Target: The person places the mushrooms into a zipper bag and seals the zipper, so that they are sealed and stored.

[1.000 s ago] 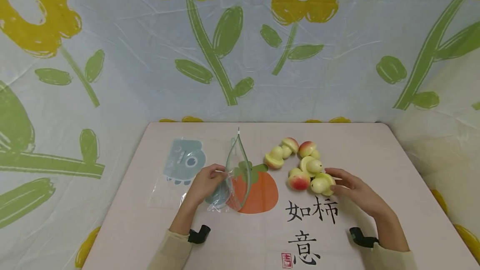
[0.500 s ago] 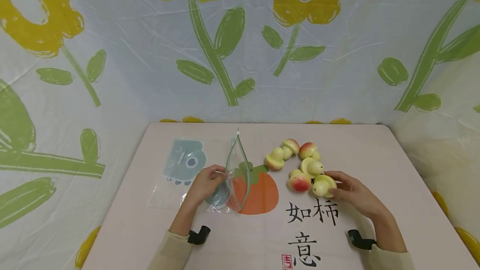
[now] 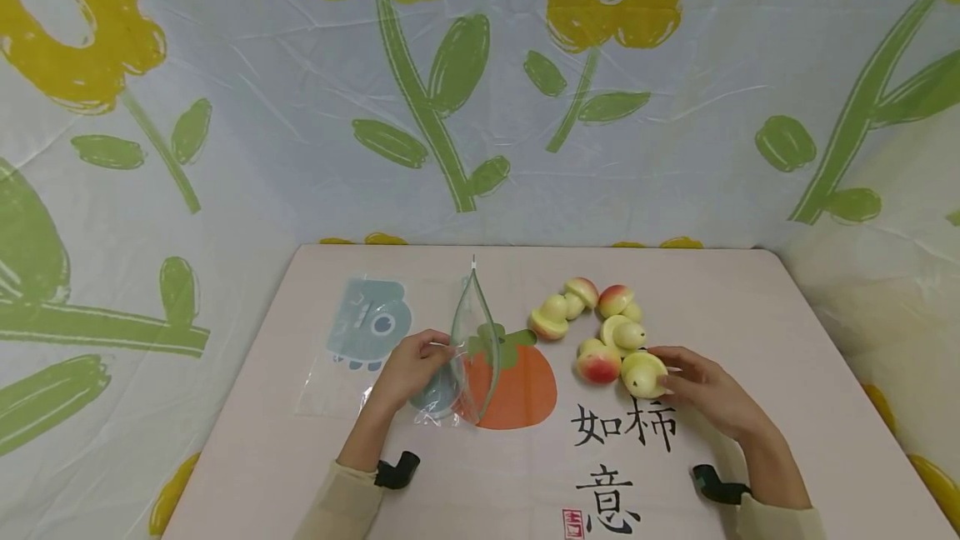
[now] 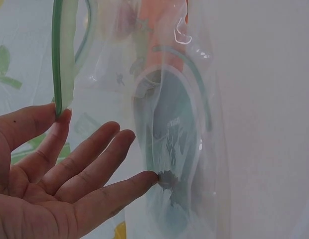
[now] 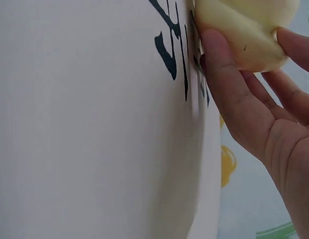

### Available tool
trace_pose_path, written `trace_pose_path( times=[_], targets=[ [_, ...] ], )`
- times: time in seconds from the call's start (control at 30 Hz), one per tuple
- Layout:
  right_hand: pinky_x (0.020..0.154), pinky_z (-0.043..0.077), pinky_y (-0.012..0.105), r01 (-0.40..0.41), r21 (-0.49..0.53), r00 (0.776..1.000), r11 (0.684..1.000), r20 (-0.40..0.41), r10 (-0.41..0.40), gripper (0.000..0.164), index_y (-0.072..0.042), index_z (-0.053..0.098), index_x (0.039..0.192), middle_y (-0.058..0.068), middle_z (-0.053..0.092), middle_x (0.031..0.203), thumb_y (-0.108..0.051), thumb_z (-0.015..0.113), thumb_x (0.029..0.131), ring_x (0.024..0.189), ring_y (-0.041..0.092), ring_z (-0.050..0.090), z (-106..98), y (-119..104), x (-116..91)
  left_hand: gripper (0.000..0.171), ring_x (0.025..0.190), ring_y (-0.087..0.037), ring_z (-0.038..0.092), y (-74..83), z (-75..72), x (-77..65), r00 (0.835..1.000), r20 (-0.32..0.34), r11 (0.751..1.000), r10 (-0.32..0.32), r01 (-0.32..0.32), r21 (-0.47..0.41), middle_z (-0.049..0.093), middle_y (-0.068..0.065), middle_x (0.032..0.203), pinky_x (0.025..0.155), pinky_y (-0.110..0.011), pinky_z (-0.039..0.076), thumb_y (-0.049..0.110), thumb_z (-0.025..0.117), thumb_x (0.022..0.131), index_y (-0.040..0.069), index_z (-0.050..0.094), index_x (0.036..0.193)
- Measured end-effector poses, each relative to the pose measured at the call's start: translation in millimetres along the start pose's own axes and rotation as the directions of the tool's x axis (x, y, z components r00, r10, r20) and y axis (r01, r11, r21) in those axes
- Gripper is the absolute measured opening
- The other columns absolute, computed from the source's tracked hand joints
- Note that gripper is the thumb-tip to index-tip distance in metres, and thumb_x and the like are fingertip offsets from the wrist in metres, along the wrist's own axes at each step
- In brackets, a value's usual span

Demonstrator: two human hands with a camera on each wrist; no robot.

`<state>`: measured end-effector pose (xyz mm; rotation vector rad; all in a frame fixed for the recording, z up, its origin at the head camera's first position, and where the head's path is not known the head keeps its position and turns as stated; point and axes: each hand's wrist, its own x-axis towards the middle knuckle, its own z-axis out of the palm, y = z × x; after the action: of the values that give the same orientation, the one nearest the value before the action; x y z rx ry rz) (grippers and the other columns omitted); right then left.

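Observation:
My left hand (image 3: pixel 412 367) pinches the green rim of a clear zip bag (image 4: pixel 62 55) between thumb and index finger, and the bag's mouth gapes. The other fingers are spread beside the bag in the left wrist view. A blue-grey print (image 4: pixel 174 124) shows on the bag. My right hand (image 3: pixel 708 386) grips a pale yellow, mushroom-shaped toy (image 3: pixel 643 375) between thumb and fingers. In the right wrist view this mushroom toy (image 5: pixel 249 30) sits at the fingertips. Close by lie a red-blushed mushroom toy (image 3: pixel 598 362) and another with its stem up (image 3: pixel 623 332).
Further mushroom toys (image 3: pixel 550 317) lie toward the back of the pink table mat (image 3: pixel 750 298). The bag's dinosaur-printed part (image 3: pixel 371 323) stretches out to the left. The mat bears a printed orange persimmon (image 3: pixel 517 386) and black characters. A flowered cloth (image 3: pixel 300 107) hangs behind.
My right hand has moved slightly toward me. The mushroom toy in it has turned, its stem now facing up more. My left hand and the bag stay nearly still.

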<state>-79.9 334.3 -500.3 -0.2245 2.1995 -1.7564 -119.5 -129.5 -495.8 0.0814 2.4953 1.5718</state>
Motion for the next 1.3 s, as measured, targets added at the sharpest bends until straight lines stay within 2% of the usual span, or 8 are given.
trace_pose_path(
  times=[0.17, 0.4, 0.6, 0.9, 1.13, 1.3],
  targets=[
    [0.084, 0.056, 0.045, 0.02, 0.001, 1.0, 1.0, 0.0, -0.02, 0.045, 0.005, 0.046, 0.142, 0.011, 0.053, 0.131, -0.007, 0.06, 0.101, 0.108, 0.016, 0.063, 0.7, -8.3, -6.2, 0.023, 0.095, -0.021, 0.068, 1.1, 0.3, 0.0, 1.0, 0.005, 1.0, 0.008, -0.008, -0.004, 0.074, -0.006, 0.099, 0.082, -0.045, 0.053, 0.022, 0.069, 0.095, 0.007, 0.07, 0.113],
    [0.084, 0.056, 0.041, 0.144, -0.009, 0.989, 0.99, 0.045, -0.144, 0.043, 0.002, 0.045, 0.143, 0.003, 0.053, 0.136, -0.001, 0.055, 0.102, 0.112, 0.017, 0.062, 8.9, -35.9, -6.6, 0.024, 0.096, -0.023, 0.068, 2.3, 0.0, -0.4, 1.0, 0.006, 1.0, 0.006, -0.006, -0.01, 0.073, -0.008, 0.102, 0.083, -0.047, 0.053, 0.023, 0.069, 0.095, 0.007, 0.07, 0.113],
    [0.085, 0.056, 0.046, 0.198, 0.053, 0.974, 0.979, 0.102, -0.203, 0.043, 0.004, 0.044, 0.143, 0.008, 0.052, 0.137, 0.003, 0.054, 0.101, 0.113, 0.02, 0.061, 24.0, -53.3, 4.9, 0.024, 0.098, -0.024, 0.068, 2.8, -0.7, -1.0, 1.0, 0.003, 1.0, 0.0, 0.0, -0.003, 0.073, -0.009, 0.104, 0.084, -0.048, 0.053, 0.023, 0.068, 0.095, 0.007, 0.069, 0.114],
    [0.084, 0.055, 0.051, 0.21, 0.126, 0.959, 0.97, 0.167, -0.23, 0.043, 0.002, 0.047, 0.142, 0.017, 0.058, 0.131, 0.003, 0.055, 0.1, 0.106, 0.028, 0.066, 52.2, -65.7, 30.9, 0.022, 0.094, -0.022, 0.068, 1.5, -0.5, -1.2, 1.0, 0.009, 1.0, 0.0, 0.0, -0.012, 0.074, -0.008, 0.1, 0.08, -0.045, 0.053, 0.021, 0.068, 0.095, 0.007, 0.069, 0.113],
    [0.088, 0.055, 0.043, 0.175, 0.112, 0.968, 0.978, 0.164, -0.191, 0.043, -0.001, 0.048, 0.143, 0.02, 0.058, 0.129, -0.004, 0.058, 0.101, 0.112, 0.03, 0.063, 72.2, -73.1, 50.5, 0.023, 0.095, -0.023, 0.068, 3.9, -0.1, -2.4, 1.0, 0.006, 1.0, 0.008, -0.008, -0.009, 0.073, -0.009, 0.1, 0.081, -0.045, 0.053, 0.02, 0.068, 0.095, 0.005, 0.069, 0.113],
    [0.086, 0.055, 0.046, 0.163, 0.143, 0.966, 0.976, 0.177, -0.187, 0.041, -0.002, 0.051, 0.14, 0.022, 0.056, 0.131, -0.005, 0.059, 0.1, 0.109, 0.031, 0.065, 86.3, -77.3, 62.9, 0.023, 0.094, -0.022, 0.068, 4.0, 0.0, -2.1, 1.0, 0.009, 1.0, 0.002, -0.002, -0.017, 0.073, -0.008, 0.099, 0.08, -0.044, 0.053, 0.02, 0.069, 0.095, 0.006, 0.07, 0.113]
  ],
)
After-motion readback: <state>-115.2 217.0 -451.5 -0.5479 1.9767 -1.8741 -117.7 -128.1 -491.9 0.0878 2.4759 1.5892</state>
